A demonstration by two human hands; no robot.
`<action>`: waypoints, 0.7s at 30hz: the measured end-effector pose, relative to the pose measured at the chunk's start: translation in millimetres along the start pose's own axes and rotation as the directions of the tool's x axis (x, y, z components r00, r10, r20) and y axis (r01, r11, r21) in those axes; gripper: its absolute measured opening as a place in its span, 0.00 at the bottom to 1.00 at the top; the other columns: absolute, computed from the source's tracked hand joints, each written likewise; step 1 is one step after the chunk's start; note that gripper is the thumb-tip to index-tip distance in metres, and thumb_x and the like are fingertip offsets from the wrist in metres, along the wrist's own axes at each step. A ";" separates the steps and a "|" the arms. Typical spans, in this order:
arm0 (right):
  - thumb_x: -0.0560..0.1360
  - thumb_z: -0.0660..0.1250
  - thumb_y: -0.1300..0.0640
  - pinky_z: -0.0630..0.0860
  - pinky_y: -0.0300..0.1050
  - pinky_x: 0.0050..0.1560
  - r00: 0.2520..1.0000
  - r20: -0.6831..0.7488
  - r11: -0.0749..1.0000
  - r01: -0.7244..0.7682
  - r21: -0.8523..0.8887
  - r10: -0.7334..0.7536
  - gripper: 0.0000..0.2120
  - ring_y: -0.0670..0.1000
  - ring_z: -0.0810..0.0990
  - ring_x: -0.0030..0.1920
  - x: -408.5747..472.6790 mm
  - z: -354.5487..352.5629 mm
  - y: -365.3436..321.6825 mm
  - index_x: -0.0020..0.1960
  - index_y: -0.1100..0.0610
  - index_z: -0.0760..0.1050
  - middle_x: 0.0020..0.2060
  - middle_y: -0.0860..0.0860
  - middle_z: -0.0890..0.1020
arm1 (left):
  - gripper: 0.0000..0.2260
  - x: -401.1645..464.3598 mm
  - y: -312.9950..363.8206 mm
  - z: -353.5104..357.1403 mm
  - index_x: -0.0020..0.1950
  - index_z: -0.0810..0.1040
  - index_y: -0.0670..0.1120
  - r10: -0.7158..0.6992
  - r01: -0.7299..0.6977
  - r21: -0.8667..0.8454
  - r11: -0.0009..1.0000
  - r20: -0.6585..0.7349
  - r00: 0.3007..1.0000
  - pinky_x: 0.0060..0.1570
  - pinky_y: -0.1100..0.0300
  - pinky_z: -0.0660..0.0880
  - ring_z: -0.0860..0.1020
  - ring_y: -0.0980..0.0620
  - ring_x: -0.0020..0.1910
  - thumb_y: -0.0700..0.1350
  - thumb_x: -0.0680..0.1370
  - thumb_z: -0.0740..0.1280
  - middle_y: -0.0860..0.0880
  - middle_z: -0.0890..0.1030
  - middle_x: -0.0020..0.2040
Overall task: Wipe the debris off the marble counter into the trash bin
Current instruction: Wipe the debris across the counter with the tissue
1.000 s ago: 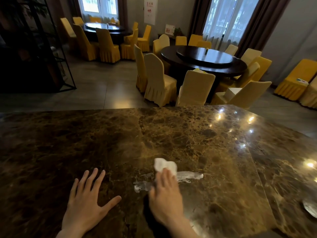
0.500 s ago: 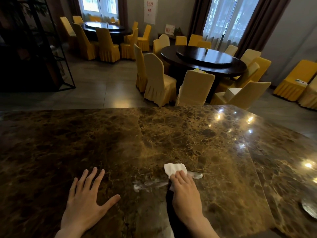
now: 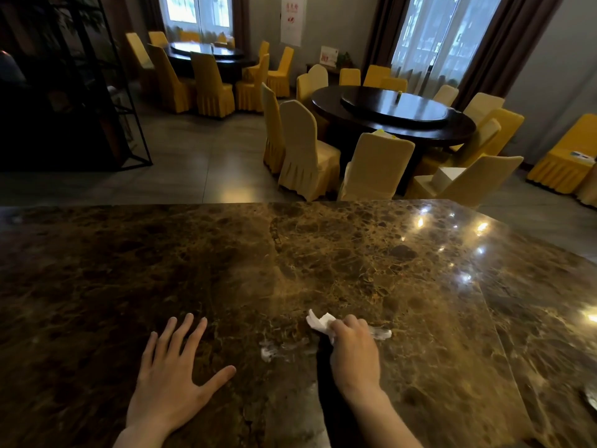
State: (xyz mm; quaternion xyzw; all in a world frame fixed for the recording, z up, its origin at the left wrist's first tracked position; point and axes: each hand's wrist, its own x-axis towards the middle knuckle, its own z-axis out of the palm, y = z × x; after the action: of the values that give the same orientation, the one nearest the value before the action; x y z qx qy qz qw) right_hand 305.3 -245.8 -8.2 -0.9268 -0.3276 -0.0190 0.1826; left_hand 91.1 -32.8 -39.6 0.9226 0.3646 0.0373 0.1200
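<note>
Press the white tissue (image 3: 319, 323), bunched in the right hand (image 3: 353, 350) fingers, flat on the surface (image 3: 355, 270), sweeping white bits (image 3: 269, 350) together, left hand (image 3: 171, 379) spread empty.

debris (image 3: 281, 347): whitish smear streaked across brown marble table (image 3: 323, 260), near front edge | tissue (image 3: 319, 323): white, crumpled, on smear's right part
</note>
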 end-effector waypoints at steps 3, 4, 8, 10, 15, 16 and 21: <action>0.78 0.65 0.60 0.75 0.45 0.50 0.989 0.059 0.989 0.131 0.069 -0.135 0.10 0.51 0.71 0.57 -4.1 10.3 -35.3 0.55 0.52 0.81 0.54 0.48 0.77 | 0.53 0.1 -0.6 -0.1 0.82 0.43 0.59 0.002 -0.002 -0.005 1.000 0.000 1.000 0.80 0.47 0.36 0.37 0.53 0.81 0.86 0.63 0.41 0.56 0.44 0.83; 0.78 0.65 0.58 0.75 0.46 0.51 0.975 0.085 0.976 0.195 0.100 -0.203 0.09 0.51 0.71 0.57 -7.6 16.1 -47.6 0.54 0.52 0.82 0.53 0.48 0.78 | 0.52 -0.1 -1.1 0.2 0.82 0.43 0.59 0.004 -0.004 -0.005 1.000 0.002 1.000 0.80 0.47 0.36 0.37 0.54 0.81 0.86 0.63 0.41 0.56 0.44 0.83; 0.75 0.68 0.58 0.77 0.48 0.53 0.902 0.130 0.908 0.396 0.138 -0.413 0.07 0.51 0.75 0.55 -22.2 28.5 -69.1 0.50 0.50 0.83 0.53 0.46 0.82 | 0.53 -0.2 -2.0 0.8 0.82 0.42 0.59 0.005 -0.005 0.003 1.000 0.007 1.000 0.80 0.46 0.36 0.36 0.53 0.81 0.85 0.63 0.42 0.55 0.44 0.83; 0.72 0.71 0.60 0.79 0.44 0.48 0.929 0.082 0.927 0.350 0.131 -0.362 0.06 0.50 0.78 0.53 -23.2 25.0 -58.4 0.46 0.50 0.83 0.51 0.45 0.84 | 0.52 0.0 -2.8 1.7 0.82 0.42 0.59 0.006 -0.006 -0.007 1.000 0.007 1.000 0.80 0.46 0.36 0.36 0.53 0.81 0.85 0.64 0.43 0.56 0.44 0.83; 0.75 0.67 0.64 0.76 0.48 0.50 0.996 -0.014 0.989 0.094 0.112 -0.093 0.07 0.54 0.78 0.54 -3.3 20.7 -38.5 0.46 0.57 0.83 0.51 0.50 0.83 | 0.52 0.6 -6.2 8.1 0.82 0.47 0.59 0.015 -0.016 -0.020 1.000 -0.026 1.000 0.80 0.46 0.36 0.38 0.53 0.81 0.86 0.65 0.46 0.56 0.47 0.83; 0.75 0.67 0.64 0.75 0.48 0.52 0.995 -0.019 0.985 0.103 0.138 -0.102 0.06 0.54 0.77 0.55 -2.7 23.0 -44.9 0.47 0.58 0.82 0.51 0.51 0.82 | 0.51 1.5 -7.2 9.4 0.82 0.48 0.59 0.015 -0.016 -0.029 0.999 -0.032 0.999 0.80 0.47 0.36 0.38 0.53 0.81 0.85 0.65 0.47 0.56 0.47 0.83; 0.76 0.62 0.57 0.78 0.43 0.49 0.928 0.093 0.905 0.323 0.278 -0.360 0.09 0.46 0.75 0.53 -31.9 34.9 -83.3 0.53 0.54 0.80 0.55 0.46 0.76 | 0.51 4.0 -10.3 16.0 0.82 0.48 0.59 0.017 -0.016 0.012 1.000 -0.030 0.999 0.80 0.46 0.38 0.39 0.53 0.81 0.85 0.65 0.46 0.55 0.49 0.84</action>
State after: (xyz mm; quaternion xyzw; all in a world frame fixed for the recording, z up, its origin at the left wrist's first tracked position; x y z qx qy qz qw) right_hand 226.1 -192.8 -18.6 -0.8222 -0.4967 0.0581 0.2716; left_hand 89.7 -26.0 -57.7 0.9257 0.3589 0.0502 0.1086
